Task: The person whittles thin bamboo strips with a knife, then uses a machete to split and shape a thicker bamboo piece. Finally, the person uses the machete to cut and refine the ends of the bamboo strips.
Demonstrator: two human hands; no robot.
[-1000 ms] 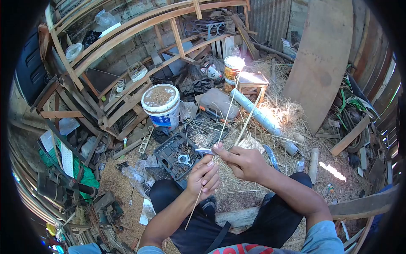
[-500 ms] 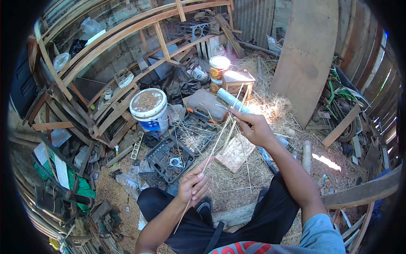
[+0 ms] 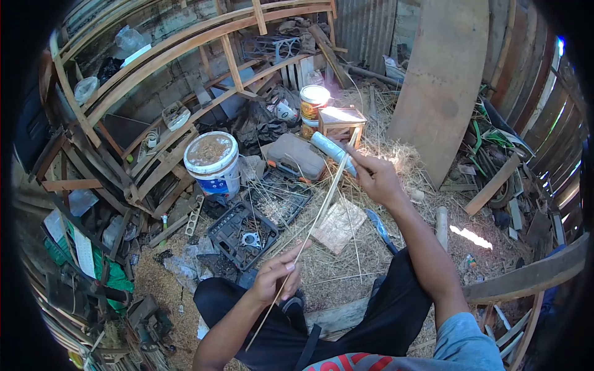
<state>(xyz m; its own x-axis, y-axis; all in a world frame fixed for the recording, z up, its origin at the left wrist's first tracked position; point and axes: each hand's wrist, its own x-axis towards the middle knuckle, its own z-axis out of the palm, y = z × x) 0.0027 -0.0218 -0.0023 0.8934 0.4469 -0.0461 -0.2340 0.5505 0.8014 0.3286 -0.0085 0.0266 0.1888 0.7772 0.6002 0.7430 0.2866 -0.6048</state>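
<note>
A long, thin, pale strip (image 3: 326, 204), like split bamboo or cane, runs slantwise between my hands. My left hand (image 3: 277, 278) is closed round its lower part, and the tail hangs down past my wrist over my lap. Higher up, my right hand (image 3: 375, 177) pinches the strip near its upper end with thumb and forefinger. Whether that hand holds anything else is hidden. Below the strip, a flat wooden block (image 3: 339, 226) lies on straw between my feet. A blue tube (image 3: 333, 152) lies just behind the right hand.
An open black tool case (image 3: 243, 234) lies left of the block. Behind it are a white bucket (image 3: 212, 162), a grey case (image 3: 296, 156), paint cans (image 3: 314, 102) and a small wooden frame box (image 3: 342, 117). A tall board (image 3: 440, 93) leans at the back right.
My right hand has turned, its fingers now pointing more to the upper left along the strip. The left hand keeps its hold. The whole view has shifted slightly.
</note>
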